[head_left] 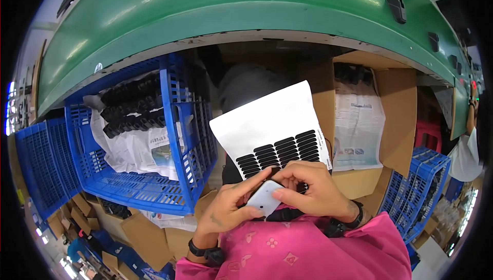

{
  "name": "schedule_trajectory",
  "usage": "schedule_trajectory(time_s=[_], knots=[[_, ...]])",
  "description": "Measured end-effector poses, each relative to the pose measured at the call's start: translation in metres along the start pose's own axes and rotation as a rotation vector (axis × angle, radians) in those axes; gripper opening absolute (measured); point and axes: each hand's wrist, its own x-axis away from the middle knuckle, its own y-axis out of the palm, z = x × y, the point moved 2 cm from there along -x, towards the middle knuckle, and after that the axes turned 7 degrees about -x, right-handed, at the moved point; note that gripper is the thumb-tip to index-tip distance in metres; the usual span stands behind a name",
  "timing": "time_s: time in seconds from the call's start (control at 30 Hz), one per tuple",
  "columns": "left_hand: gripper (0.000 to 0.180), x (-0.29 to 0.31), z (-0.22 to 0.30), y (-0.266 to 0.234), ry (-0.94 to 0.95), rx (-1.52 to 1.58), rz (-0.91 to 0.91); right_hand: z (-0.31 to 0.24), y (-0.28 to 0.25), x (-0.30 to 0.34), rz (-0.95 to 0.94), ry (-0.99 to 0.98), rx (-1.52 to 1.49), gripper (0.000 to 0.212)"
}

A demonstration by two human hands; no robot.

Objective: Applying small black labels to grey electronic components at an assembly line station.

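A small, smooth light-grey piece [265, 199] with rounded corners and a dark edge is held between my two hands, just above my lap. My left hand [225, 209] grips its left side, thumb on the face and fingers along the edge. From the other side my right hand [314, 190] closes on it, thumb on the grey face and fingertips bent at its far edge. Just beyond my hands lies a white sheet [267, 113] with rows of black elongated oval stickers [277, 150]; my fingers cover its near part.
On the left, a blue plastic crate [177, 141] holds black parts [134, 103] on newspaper. An open cardboard box [398, 120] with newspaper and black parts stands right. The green table [231, 15] runs across the far side, bearing black pieces [397, 10]. Another blue crate [418, 187] sits farther right.
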Motion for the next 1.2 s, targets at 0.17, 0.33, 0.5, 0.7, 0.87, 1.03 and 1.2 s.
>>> schedule_trajectory(time_s=[0.17,0.33,0.5,0.7,0.87,1.03,1.2], knots=[[0.103,0.006,-0.022,0.005,0.117,0.214,0.374,0.007,0.009,-0.012,0.406,-0.466,0.593,0.035],[0.074,-0.006,-0.014,0.003,0.282,0.350,0.464,0.017,0.015,-0.022,0.434,-0.445,0.854,0.045],[0.074,-0.013,0.001,0.008,0.313,0.380,0.386,0.024,0.016,-0.023,0.460,-0.503,0.829,0.040],[0.068,-0.020,-0.001,0.009,0.350,0.459,0.339,0.026,0.017,-0.025,0.504,-0.446,0.674,0.024],[0.099,-0.020,0.009,0.012,0.255,0.521,0.296,0.024,0.011,-0.024,0.478,-0.387,0.483,0.017],[0.096,-0.024,0.007,0.017,0.212,0.435,0.301,0.015,-0.010,-0.015,0.403,-0.235,-0.022,0.009],[0.090,-0.028,0.008,0.022,0.242,0.283,0.252,-0.022,-0.022,0.000,0.272,0.080,-0.650,0.013]])
